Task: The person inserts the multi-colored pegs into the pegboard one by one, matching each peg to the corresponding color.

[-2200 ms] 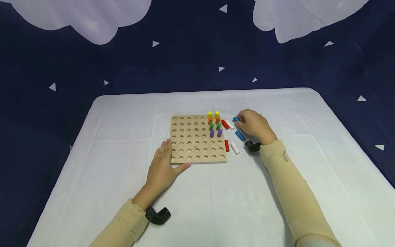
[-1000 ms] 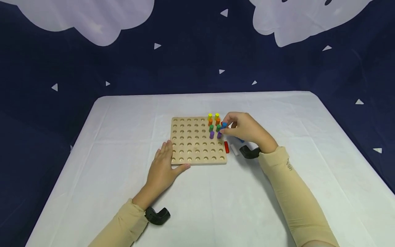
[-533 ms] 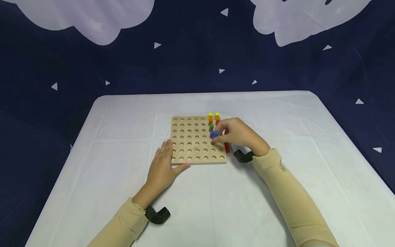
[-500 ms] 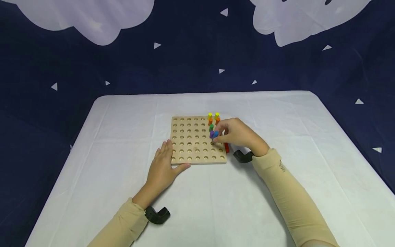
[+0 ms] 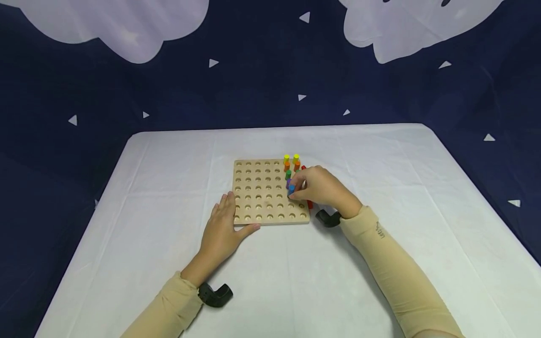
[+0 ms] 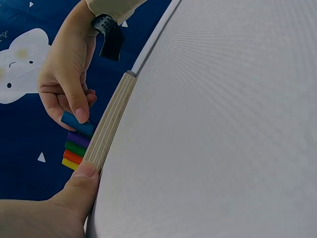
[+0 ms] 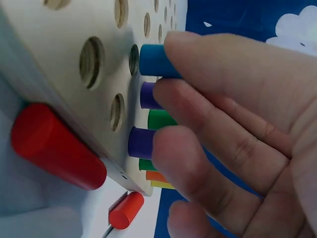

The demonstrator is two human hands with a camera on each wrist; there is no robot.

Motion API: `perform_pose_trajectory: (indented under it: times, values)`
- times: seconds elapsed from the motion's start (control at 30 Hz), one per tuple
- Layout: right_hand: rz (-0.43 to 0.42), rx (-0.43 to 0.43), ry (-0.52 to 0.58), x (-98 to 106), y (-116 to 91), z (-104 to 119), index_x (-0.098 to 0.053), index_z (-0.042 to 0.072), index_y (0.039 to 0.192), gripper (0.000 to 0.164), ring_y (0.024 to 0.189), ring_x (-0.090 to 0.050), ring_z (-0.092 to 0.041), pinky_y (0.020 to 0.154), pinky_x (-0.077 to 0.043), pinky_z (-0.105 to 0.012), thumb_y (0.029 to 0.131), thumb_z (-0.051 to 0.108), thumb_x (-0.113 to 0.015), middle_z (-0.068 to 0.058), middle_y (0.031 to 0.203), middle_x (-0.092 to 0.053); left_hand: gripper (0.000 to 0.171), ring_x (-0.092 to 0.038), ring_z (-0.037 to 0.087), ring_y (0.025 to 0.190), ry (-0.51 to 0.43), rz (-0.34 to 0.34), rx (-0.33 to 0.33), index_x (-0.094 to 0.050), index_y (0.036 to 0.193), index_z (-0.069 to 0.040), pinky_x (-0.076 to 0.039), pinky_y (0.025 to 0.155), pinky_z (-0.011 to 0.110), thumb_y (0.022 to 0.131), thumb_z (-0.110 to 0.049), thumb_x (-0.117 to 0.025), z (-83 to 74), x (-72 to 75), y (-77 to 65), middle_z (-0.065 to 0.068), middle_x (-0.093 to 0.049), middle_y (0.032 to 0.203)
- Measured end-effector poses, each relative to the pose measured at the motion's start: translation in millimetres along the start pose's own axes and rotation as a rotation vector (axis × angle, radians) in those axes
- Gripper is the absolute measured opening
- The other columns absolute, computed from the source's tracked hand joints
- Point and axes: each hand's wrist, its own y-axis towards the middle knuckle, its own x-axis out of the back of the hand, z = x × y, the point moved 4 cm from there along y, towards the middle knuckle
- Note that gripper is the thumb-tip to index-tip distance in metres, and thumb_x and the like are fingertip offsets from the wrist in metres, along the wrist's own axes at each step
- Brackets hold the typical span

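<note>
My right hand [image 5: 323, 188] pinches a blue peg [image 5: 291, 188] between thumb and fingers, over the right part of a wooden pegboard [image 5: 264, 202]. In the right wrist view the blue peg [image 7: 157, 60] points at an empty hole, its end close to the board face. Yellow pegs [image 5: 296, 158], orange pegs [image 5: 297, 165], green pegs and purple pegs stand in the two right-hand columns, partly hidden by the right hand. My left hand [image 5: 220, 234] rests with straight fingers along the board's left edge, its thumb at the front edge.
A red peg [image 7: 54, 144] lies on the white table [image 5: 169, 188] beside the board's right edge, and another red peg [image 7: 128, 210] lies farther back. Each wrist wears a black camera mount [image 5: 216, 295]. A dark blue cloth [image 5: 253, 94] hangs behind the table.
My right hand has picked up the blue peg from the table at the right and carried it left and toward me over the board, turning it upright. The left hand stays put.
</note>
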Motion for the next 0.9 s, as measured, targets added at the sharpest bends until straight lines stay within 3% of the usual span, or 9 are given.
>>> perform_pose_trajectory:
  times: [0.4, 0.53, 0.73, 0.9]
  values:
    - [-0.034, 0.025, -0.088, -2.5, -1.5, 2.5, -0.076, 0.021, 0.082, 0.008, 0.067, -0.058, -0.011, 0.062, -0.046, -0.028, 0.081, 0.022, -0.083, 0.009, 0.078, -0.071, 0.114, -0.016, 0.034, 0.153, 0.007, -0.004, 0.004, -0.018, 0.155, 0.007, -0.013, 0.126, 0.050, 0.081, -0.061, -0.072, 1.4, -1.5, 0.4, 0.022, -0.021, 0.162]
    - [-0.042, 0.016, -0.098, -3.6, -1.2, 2.9, -0.076, 0.020, 0.084, 0.008, 0.067, -0.058, -0.011, 0.062, -0.047, -0.029, 0.081, 0.022, -0.083, 0.008, 0.079, -0.071, 0.114, -0.017, 0.034, 0.153, 0.005, -0.006, 0.001, -0.018, 0.155, 0.008, -0.013, 0.126, 0.051, 0.081, -0.060, -0.073, 1.2, -1.3, 0.8, 0.022, -0.021, 0.162]
    - [-0.034, 0.016, -0.119, -6.9, -1.3, 4.2, -0.076, 0.019, 0.086, 0.008, 0.070, -0.060, -0.010, 0.075, -0.048, -0.032, 0.082, 0.021, -0.083, 0.009, 0.079, -0.072, 0.115, -0.016, 0.034, 0.154, 0.002, -0.003, 0.001, -0.018, 0.155, 0.007, -0.012, 0.126, 0.050, 0.081, -0.060, -0.073, 1.0, -1.3, 1.4, 0.021, -0.020, 0.163]
    - [-0.017, 0.009, -0.161, -6.4, -2.4, 6.8, -0.077, 0.019, 0.092, 0.011, 0.073, -0.062, -0.009, 0.073, -0.050, -0.031, 0.083, 0.022, -0.082, 0.009, 0.083, -0.073, 0.115, -0.016, 0.034, 0.154, -0.002, -0.001, 0.001, -0.017, 0.155, 0.007, -0.012, 0.126, 0.050, 0.081, -0.060, -0.073, 0.6, -0.9, 0.7, 0.021, -0.020, 0.163]
